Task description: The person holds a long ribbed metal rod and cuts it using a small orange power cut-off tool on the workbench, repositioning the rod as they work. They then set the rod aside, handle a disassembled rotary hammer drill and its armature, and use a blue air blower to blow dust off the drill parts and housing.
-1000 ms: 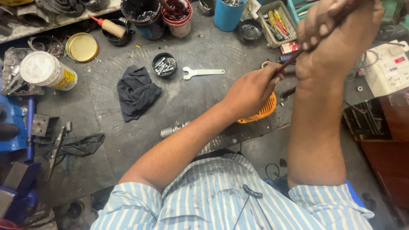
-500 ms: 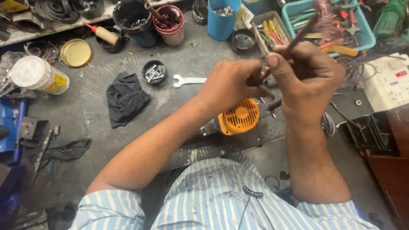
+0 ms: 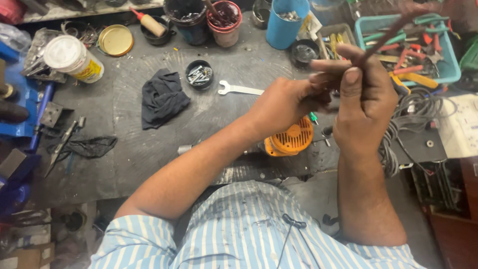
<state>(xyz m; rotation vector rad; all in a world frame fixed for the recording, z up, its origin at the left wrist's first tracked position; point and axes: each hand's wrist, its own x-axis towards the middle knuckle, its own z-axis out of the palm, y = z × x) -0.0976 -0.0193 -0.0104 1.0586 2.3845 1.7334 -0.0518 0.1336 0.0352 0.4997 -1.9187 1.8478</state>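
Closest to the camera, two bare forearms rise from a blue-striped shirt (image 3: 239, 229) and meet above the dark surface (image 3: 124, 144). Both hands work on a thin brown wire (image 3: 386, 35) lifted toward the eyes, probably to see its end better. On the right hand (image 3: 361, 99), thumb and fingers are pressed together around the wire's lower part, and its free end slants up and away, blurred. Just beside it, the left hand (image 3: 286, 102) curls its fingers closed against the same spot; what exactly they pinch is hidden. Below the hands, an orange power tool (image 3: 291, 139) lies on the surface. Farther out are a flat wrench (image 3: 239, 89), a black cloth (image 3: 162, 97) and a small dish of screws (image 3: 199, 74). Farthest, a blue cup (image 3: 286, 22) and a turquoise tray of pliers (image 3: 366, 25) sit within reach.
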